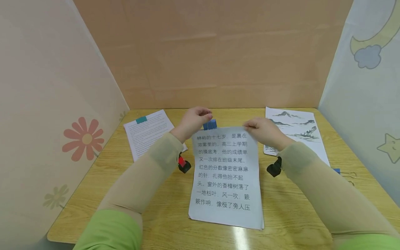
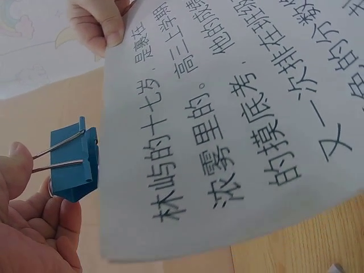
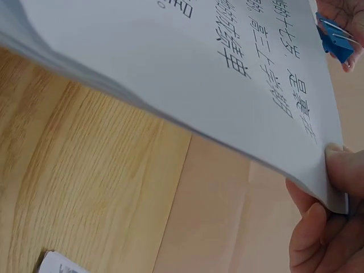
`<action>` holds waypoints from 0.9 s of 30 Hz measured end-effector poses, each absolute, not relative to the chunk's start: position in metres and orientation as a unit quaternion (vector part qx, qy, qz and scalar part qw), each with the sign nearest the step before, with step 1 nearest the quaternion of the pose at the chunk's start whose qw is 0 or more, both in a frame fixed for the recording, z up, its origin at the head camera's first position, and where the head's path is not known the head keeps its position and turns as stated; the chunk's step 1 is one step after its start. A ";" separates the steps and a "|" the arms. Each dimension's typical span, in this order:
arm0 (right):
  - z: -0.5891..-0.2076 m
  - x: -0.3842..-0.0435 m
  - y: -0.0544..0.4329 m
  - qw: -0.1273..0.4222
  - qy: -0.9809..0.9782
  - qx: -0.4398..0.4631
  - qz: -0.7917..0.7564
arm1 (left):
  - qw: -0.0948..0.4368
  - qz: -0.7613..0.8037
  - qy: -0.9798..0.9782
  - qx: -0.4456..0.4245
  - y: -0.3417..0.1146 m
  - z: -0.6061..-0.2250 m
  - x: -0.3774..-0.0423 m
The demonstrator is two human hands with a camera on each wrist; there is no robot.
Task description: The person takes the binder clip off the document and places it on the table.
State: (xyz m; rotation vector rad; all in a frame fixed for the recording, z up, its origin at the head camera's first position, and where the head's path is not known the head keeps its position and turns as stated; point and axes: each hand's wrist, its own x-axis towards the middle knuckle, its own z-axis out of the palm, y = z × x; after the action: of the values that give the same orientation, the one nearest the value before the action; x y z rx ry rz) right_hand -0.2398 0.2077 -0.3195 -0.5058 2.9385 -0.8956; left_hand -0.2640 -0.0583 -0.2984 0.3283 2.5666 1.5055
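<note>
The table [image 1: 162, 215] hides partly behind papers [image 1: 225, 177] the right hand [image 1: 262, 130] pinches; the left hand [image 1: 191, 121] pinches a clip [image 1: 210, 125].

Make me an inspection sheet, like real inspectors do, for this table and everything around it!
Surface: wood-grain table, glare near the front.
Job's things: printed sheets; blue binder clip at their top edge, contact unclear.
Clutter: small-print page with teal clip, left; mountain picture, right; second blue clip near its lower corner.
Grippers: left hand pinches the blue binder clip's handles; right hand pinches the sheets' top right corner.
Cables: nothing seen.
Surroundings: tan back wall; flower on the left wall; moon and star on the right wall.
</note>
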 end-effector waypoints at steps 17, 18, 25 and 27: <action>-0.339 -0.246 0.237 0.018 0.952 -0.133 -0.275 | 0.075 0.514 0.852 0.066 -0.087 -0.332 -0.267; -0.340 -0.246 0.238 0.018 0.952 -0.131 -0.277 | 0.077 0.511 0.853 0.065 -0.088 -0.336 -0.267; -0.350 -0.248 0.245 0.016 0.950 -0.124 -0.285 | 0.113 0.466 0.877 0.035 -0.091 -0.371 -0.263; -0.353 -0.249 0.246 0.014 0.950 -0.124 -0.287 | 0.121 0.451 0.884 0.031 -0.092 -0.381 -0.263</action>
State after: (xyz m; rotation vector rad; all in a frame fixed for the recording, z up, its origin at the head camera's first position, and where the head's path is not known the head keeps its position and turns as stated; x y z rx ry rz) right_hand -0.2493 0.2456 -0.3526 -0.3855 2.9574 -0.8929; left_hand -0.2628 -0.0916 -0.3808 0.0911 2.5810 1.3173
